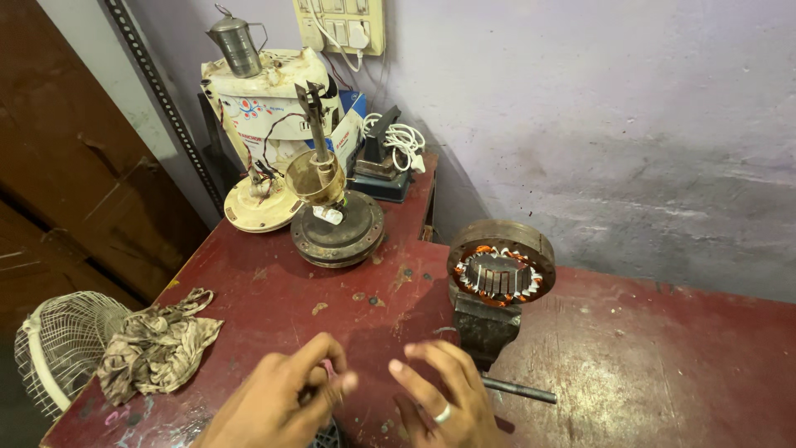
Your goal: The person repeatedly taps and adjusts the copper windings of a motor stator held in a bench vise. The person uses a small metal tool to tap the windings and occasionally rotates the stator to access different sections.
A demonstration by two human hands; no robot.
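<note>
Hands low at 6 o'clock over red workbench (274,307); left hand (286,398) half curled, fingertips pinching a small pinkish bit (330,371), too small to identify; right hand (444,398) loosely spread with a ring on one finger, holding nothing that shows; fingertips of both nearly meeting. Fan stator (500,272) with copper windings clamped upright in bench vise (483,325) at 1 o'clock, just beyond right hand. Step looks like readying a small piece by hand; next move likely needs a fine two-finger grip. Rag (153,348) at 9 o'clock; old motor housing (336,228) at 12.
</note>
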